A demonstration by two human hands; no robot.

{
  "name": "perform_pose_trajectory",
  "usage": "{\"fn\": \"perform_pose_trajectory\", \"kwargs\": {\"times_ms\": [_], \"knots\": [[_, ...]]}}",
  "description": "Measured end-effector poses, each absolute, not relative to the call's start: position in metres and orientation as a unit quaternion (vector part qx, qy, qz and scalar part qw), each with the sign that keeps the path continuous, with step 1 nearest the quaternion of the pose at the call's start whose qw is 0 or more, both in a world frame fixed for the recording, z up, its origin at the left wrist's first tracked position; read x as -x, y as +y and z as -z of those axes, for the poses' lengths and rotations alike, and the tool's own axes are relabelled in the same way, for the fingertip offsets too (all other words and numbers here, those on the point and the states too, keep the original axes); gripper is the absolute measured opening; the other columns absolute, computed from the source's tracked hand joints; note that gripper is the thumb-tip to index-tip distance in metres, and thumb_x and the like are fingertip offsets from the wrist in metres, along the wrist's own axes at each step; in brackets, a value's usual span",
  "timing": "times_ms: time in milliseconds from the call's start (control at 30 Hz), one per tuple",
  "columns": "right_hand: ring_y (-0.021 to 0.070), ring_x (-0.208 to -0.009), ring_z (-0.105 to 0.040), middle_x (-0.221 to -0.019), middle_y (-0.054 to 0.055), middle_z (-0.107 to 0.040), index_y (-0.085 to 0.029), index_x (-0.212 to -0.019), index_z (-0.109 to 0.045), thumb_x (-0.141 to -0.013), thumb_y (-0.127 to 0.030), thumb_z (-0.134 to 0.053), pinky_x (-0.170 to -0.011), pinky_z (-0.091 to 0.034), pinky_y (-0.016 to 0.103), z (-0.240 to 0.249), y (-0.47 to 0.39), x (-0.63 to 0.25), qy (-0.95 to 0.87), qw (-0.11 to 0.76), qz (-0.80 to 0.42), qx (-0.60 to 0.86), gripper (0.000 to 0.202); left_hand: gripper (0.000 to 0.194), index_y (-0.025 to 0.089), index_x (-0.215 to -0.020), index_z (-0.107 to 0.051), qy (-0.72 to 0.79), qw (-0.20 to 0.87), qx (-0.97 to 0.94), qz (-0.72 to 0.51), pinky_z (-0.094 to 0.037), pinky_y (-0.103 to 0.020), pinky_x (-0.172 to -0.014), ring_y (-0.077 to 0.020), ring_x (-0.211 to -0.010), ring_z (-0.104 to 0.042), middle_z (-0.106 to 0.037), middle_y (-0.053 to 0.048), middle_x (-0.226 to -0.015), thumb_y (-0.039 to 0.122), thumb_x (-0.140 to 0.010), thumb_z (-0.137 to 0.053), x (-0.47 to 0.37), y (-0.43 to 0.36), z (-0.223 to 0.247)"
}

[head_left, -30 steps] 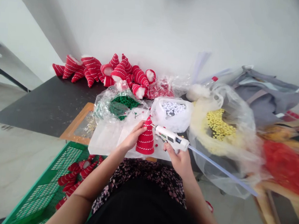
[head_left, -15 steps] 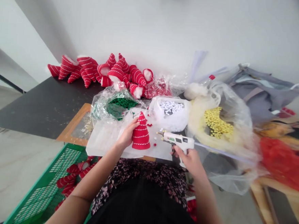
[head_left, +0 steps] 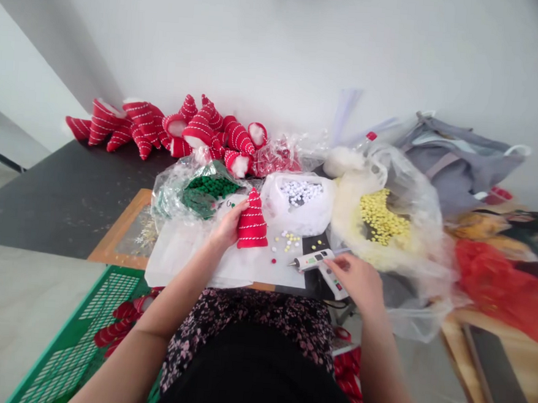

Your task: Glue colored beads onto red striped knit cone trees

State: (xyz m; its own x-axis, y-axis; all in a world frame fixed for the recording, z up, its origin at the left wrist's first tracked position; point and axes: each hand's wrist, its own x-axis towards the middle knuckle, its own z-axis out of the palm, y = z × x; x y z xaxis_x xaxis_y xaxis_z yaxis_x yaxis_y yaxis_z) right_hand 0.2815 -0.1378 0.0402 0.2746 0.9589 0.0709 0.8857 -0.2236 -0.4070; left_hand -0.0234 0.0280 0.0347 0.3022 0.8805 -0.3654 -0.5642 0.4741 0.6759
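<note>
My left hand (head_left: 226,228) is wrapped round the left side of a red cone with white striped bands (head_left: 253,225), which stands upright with its point up over white paper (head_left: 177,256). At the right end of the paper, a white glue gun (head_left: 311,261) lies tilted on its side, nozzle to the left. The thumb and fingers of my right hand (head_left: 353,278) pinch its rear end. Between cone and gun are scattered small yellow and white balls (head_left: 289,240) and one red ball (head_left: 273,261).
Bags of green balls (head_left: 210,188), white balls (head_left: 301,194) and yellow balls (head_left: 383,215) stand behind. More striped cones (head_left: 140,122) are piled at the back left. A wooden frame (head_left: 114,237) lies left of the paper; a green basket (head_left: 64,334) is below.
The glue gun has gone from upright in my right hand's grip to lying tilted, with my fingers now at its rear. The view has shifted slightly, and the cone is a little higher.
</note>
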Motion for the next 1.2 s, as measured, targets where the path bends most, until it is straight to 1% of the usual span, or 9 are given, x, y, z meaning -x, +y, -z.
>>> {"fn": "perform_pose_trajectory", "kwargs": {"times_ms": [100,200,300,467,633,833,933,1067,1200], "knots": [[0.0245,-0.084,-0.077,-0.096,0.006,-0.083,-0.025,-0.093,-0.08,-0.095,-0.031,-0.068,-0.069,-0.052,0.031,-0.046,-0.112,-0.261,-0.671,0.217,-0.116,0.7,0.014,0.034,0.014,-0.111,-0.072,0.359,0.79,-0.2,-0.454,-0.066,-0.044,-0.087,-0.0288,-0.087,-0.079,-0.079,-0.008,-0.087,0.028,-0.081,-0.078,0.025,0.028,-0.03],[0.0236,-0.091,-0.078,-0.107,0.006,-0.082,-0.024,-0.105,-0.082,-0.092,-0.013,-0.066,-0.082,-0.056,0.032,-0.045,-0.081,-0.239,-0.744,0.174,-0.166,0.624,0.023,0.031,0.014,-0.109,-0.072,0.357,0.8,-0.186,-0.445,-0.066,-0.045,-0.088,-0.0299,-0.09,-0.08,-0.079,-0.009,-0.088,0.029,-0.082,-0.077,0.028,0.027,-0.027],[0.0245,-0.096,-0.078,-0.11,0.007,-0.083,-0.024,-0.107,-0.084,-0.091,-0.006,-0.069,-0.087,-0.057,0.032,-0.039,-0.058,-0.228,-0.777,0.11,-0.171,0.596,0.028,0.03,0.013,-0.106,-0.072,0.362,0.803,-0.18,-0.438,-0.066,-0.044,-0.088,-0.0305,-0.089,-0.08,-0.079,-0.011,-0.088,0.03,-0.082,-0.078,0.031,0.027,-0.024],[0.0254,-0.099,-0.078,-0.11,0.009,-0.082,-0.022,-0.104,-0.083,-0.093,-0.006,-0.069,-0.086,-0.056,0.031,-0.034,-0.046,-0.227,-0.795,0.061,-0.164,0.581,0.024,0.025,0.015,-0.103,-0.071,0.372,0.8,-0.181,-0.435,-0.066,-0.045,-0.086,-0.029,-0.084,-0.079,-0.079,-0.009,-0.088,0.03,-0.084,-0.076,0.03,0.025,-0.022],[0.0244,-0.089,-0.077,-0.096,0.01,-0.08,-0.016,-0.098,-0.08,-0.092,-0.005,-0.069,-0.08,-0.056,0.031,-0.041,-0.05,-0.232,-0.77,0.072,-0.147,0.616,0.017,0.025,0.015,-0.105,-0.07,0.371,0.802,-0.187,-0.429,-0.066,-0.043,-0.083,-0.0286,-0.082,-0.079,-0.079,-0.01,-0.089,0.03,-0.085,-0.075,0.027,0.023,-0.023],[0.0175,-0.073,-0.071,-0.09,0.004,-0.078,-0.022,-0.097,-0.078,-0.096,-0.022,-0.066,-0.072,-0.058,0.029,-0.069,-0.059,-0.209,-0.763,0.279,-0.22,0.54,0.012,0.027,0.018,-0.102,-0.07,0.372,0.783,-0.214,-0.45,-0.064,-0.04,-0.083,-0.0282,-0.088,-0.078,-0.077,-0.006,-0.088,0.028,-0.079,-0.08,0.024,0.022,-0.019],[0.0179,-0.076,-0.071,-0.091,0.005,-0.077,-0.023,-0.099,-0.078,-0.099,-0.026,-0.063,-0.074,-0.059,0.03,-0.08,-0.057,-0.183,-0.777,0.329,-0.212,0.493,0.016,0.027,0.019,-0.101,-0.071,0.36,0.777,-0.242,-0.457,-0.062,-0.037,-0.083,-0.0273,-0.091,-0.077,-0.077,-0.004,-0.089,0.028,-0.078,-0.081,0.022,0.022,-0.017],[0.0194,-0.083,-0.073,-0.101,0.007,-0.078,-0.023,-0.106,-0.079,-0.101,-0.022,-0.061,-0.082,-0.06,0.032,-0.078,-0.048,-0.158,-0.803,0.312,-0.176,0.476,0.019,0.03,0.019,-0.101,-0.072,0.352,0.774,-0.261,-0.456,-0.058,-0.031,-0.076,-0.0235,-0.086,-0.075,-0.077,-0.003,-0.09,0.03,-0.076,-0.084,0.022,0.021,-0.016],[0.0211,-0.089,-0.074,-0.106,0.009,-0.078,-0.024,-0.105,-0.083,-0.103,-0.02,-0.06,-0.086,-0.061,0.034,-0.068,-0.042,-0.154,-0.827,0.272,-0.159,0.466,0.023,0.032,0.02,-0.102,-0.073,0.339,0.778,-0.261,-0.461,-0.056,-0.027,-0.073,-0.018,-0.077,-0.071,-0.076,-0.001,-0.089,0.029,-0.074,-0.085,0.022,0.021,-0.015]]}}
